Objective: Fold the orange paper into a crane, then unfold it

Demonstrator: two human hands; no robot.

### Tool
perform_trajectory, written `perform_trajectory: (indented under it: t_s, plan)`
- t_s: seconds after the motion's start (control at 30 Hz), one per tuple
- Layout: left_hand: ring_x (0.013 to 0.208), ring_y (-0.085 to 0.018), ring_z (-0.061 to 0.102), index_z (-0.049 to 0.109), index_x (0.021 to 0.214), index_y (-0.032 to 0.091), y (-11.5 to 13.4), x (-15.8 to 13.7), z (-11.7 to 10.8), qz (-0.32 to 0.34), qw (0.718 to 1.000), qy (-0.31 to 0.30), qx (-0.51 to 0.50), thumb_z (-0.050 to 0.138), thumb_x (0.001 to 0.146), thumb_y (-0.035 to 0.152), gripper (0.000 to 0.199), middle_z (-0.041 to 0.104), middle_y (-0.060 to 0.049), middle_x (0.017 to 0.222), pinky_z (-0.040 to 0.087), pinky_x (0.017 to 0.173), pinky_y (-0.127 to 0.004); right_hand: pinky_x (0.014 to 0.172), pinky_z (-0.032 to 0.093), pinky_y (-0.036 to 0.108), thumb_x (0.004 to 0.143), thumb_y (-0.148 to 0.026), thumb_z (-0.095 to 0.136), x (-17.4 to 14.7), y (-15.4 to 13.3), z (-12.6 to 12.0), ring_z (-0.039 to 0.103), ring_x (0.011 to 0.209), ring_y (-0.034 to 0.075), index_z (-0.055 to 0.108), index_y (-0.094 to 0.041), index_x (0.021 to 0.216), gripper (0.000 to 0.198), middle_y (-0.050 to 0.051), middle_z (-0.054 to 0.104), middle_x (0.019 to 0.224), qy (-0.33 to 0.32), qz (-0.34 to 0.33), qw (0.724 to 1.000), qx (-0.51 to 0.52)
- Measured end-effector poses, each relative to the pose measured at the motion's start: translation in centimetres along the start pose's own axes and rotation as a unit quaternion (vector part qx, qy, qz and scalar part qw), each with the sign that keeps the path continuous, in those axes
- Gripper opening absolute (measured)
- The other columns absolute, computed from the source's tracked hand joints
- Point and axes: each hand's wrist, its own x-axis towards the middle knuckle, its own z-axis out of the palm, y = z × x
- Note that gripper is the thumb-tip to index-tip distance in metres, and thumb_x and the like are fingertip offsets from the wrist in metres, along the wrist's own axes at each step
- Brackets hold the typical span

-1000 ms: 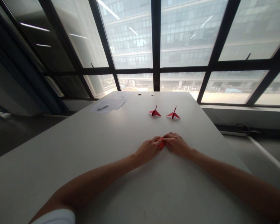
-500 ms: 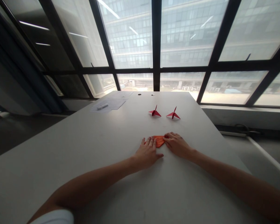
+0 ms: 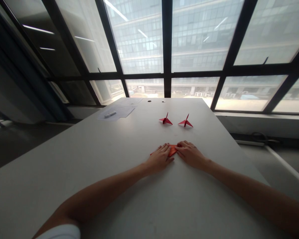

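- Orange folded paper (image 3: 173, 150) lies on the white tabletop (image 3: 109, 146) between the person's two hands, partly covered by both; an orange tip also shows at the far side of the left hand.
- Left hand (image 3: 160, 157): palm down and low over the paper, its fingers extended and flat across the left part of the sheet, pointing away from the body, released rather than clenched. The thumb stands out to the right, apart from the fingers, just beside the paper's near edge.
- Left forearm (image 3: 109, 184): slants from the lower left, where a white sleeve (image 3: 61, 231) shows, forward and inward to the wrist, the elbow bent outward.
- Right hand (image 3: 190, 154): back turned up, fingers bent and bunched together, their tips touching the paper's right end. Whether thumb and finger pinch that edge or only press it down cannot be told.
- Right forearm (image 3: 241, 186): reaches in from the lower right, long and nearly straight, so the two arms converge on the paper.
- Beyond the hands, well apart from them, two red origami cranes (image 3: 165, 120) (image 3: 186, 122) stand side by side with wings spread, not touching each other.
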Motion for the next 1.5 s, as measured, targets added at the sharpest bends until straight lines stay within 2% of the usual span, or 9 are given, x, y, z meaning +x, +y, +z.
perform_trajectory:
  t_s: [0.27, 0.53, 0.67, 0.77, 0.9, 1.07, 1.2, 1.33, 1.5]
  plan:
    - [0.142, -0.019, 0.036, 0.05, 0.14, 0.027, -0.8, 0.8, -0.6, 0.005, 0.997, 0.027, -0.073, 0.03, 0.102, 0.033, 0.043, 0.045, -0.003, 0.15, 0.025, 0.119, -0.038, 0.086, 0.043, 0.033, 0.095, -0.026, 0.058, 0.1, 2.1, 1.1, 0.058, 0.092, 0.02, 0.075, -0.026, 0.097, 0.017, 0.005, 0.068, 0.097, 0.045, 0.023, 0.996, 0.079]
    - [0.118, -0.021, 0.061, 0.066, 0.124, 0.03, -1.2, 1.3, -1.2, -0.033, 0.987, 0.077, -0.14, 0.045, 0.096, 0.022, 0.037, 0.069, 0.001, 0.121, 0.044, 0.103, -0.029, 0.078, 0.047, 0.031, 0.088, -0.021, 0.062, 0.8, 2.7, 1.6, 0.06, 0.083, 0.019, 0.074, -0.021, 0.086, 0.012, 0.005, 0.067, 0.088, 0.071, 0.099, 0.986, 0.115]
    - [0.123, -0.018, 0.058, 0.063, 0.127, 0.034, -0.9, 1.0, -1.2, -0.001, 0.996, 0.066, -0.063, 0.045, 0.095, 0.019, 0.04, 0.065, 0.001, 0.128, 0.04, 0.108, -0.03, 0.098, 0.044, 0.038, 0.095, -0.021, 0.05, 0.4, 1.4, 1.4, 0.059, 0.111, 0.024, 0.07, -0.021, 0.115, 0.028, 0.009, 0.068, 0.118, 0.054, 0.051, 0.995, 0.072]
    - [0.129, -0.018, 0.052, 0.056, 0.134, 0.028, -0.7, 0.8, -0.8, 0.031, 0.998, 0.057, -0.005, 0.042, 0.096, 0.018, 0.042, 0.058, -0.004, 0.138, 0.036, 0.113, -0.033, 0.114, 0.03, 0.045, 0.101, -0.033, 0.04, -0.1, 0.6, 1.6, 0.04, 0.138, 0.025, 0.045, -0.02, 0.146, 0.047, 0.012, 0.046, 0.15, -0.011, 0.002, 0.998, 0.066]
    - [0.14, -0.02, 0.04, 0.041, 0.146, 0.019, -0.6, 0.3, -0.6, 0.051, 0.998, 0.033, 0.034, 0.032, 0.102, 0.03, 0.046, 0.044, -0.01, 0.151, 0.029, 0.117, -0.038, 0.121, 0.015, 0.05, 0.101, -0.053, 0.029, -0.5, 0.7, 1.7, 0.021, 0.148, 0.026, 0.025, -0.017, 0.155, 0.065, 0.012, 0.022, 0.16, -0.1, -0.006, 0.993, 0.058]
    - [0.149, -0.024, 0.019, 0.021, 0.154, 0.017, -0.7, -0.2, -1.1, 0.062, 0.995, -0.033, 0.067, 0.023, 0.101, 0.054, 0.065, 0.023, -0.014, 0.16, 0.016, 0.12, -0.045, 0.122, 0.007, 0.051, 0.099, -0.06, 0.024, -0.8, 1.0, 1.4, 0.014, 0.15, 0.026, 0.015, -0.02, 0.156, 0.071, 0.009, 0.016, 0.161, -0.116, -0.009, 0.992, 0.038]
    - [0.151, -0.026, 0.01, 0.009, 0.156, 0.017, -0.9, -0.4, -1.7, 0.055, 0.993, -0.079, 0.071, 0.022, 0.097, 0.065, 0.077, 0.012, -0.015, 0.162, 0.007, 0.12, -0.049, 0.12, 0.009, 0.054, 0.097, -0.063, 0.027, -1.1, 0.8, 1.6, 0.017, 0.149, 0.029, 0.024, -0.016, 0.155, 0.075, 0.013, 0.021, 0.16, -0.11, 0.031, 0.993, 0.02]
    - [0.151, -0.026, 0.008, 0.009, 0.156, 0.017, -0.7, -0.6, -1.9, 0.047, 0.993, -0.087, 0.066, 0.017, 0.099, 0.061, 0.073, 0.011, -0.014, 0.162, 0.006, 0.12, -0.051, 0.116, 0.024, 0.051, 0.102, -0.048, 0.028, -0.8, 1.4, 2.0, 0.036, 0.141, 0.03, 0.044, -0.01, 0.145, 0.06, 0.02, 0.042, 0.151, -0.017, 0.129, 0.991, 0.02]
    - [0.15, -0.025, 0.013, 0.017, 0.155, 0.014, 0.0, -0.3, -1.4, 0.04, 0.996, -0.057, 0.049, 0.015, 0.101, 0.054, 0.066, 0.017, -0.015, 0.161, 0.011, 0.12, -0.047, 0.097, 0.044, 0.037, 0.098, -0.031, 0.046, 0.4, 2.2, 1.9, 0.058, 0.108, 0.024, 0.072, -0.022, 0.115, 0.032, 0.011, 0.067, 0.115, 0.082, 0.133, 0.985, 0.069]
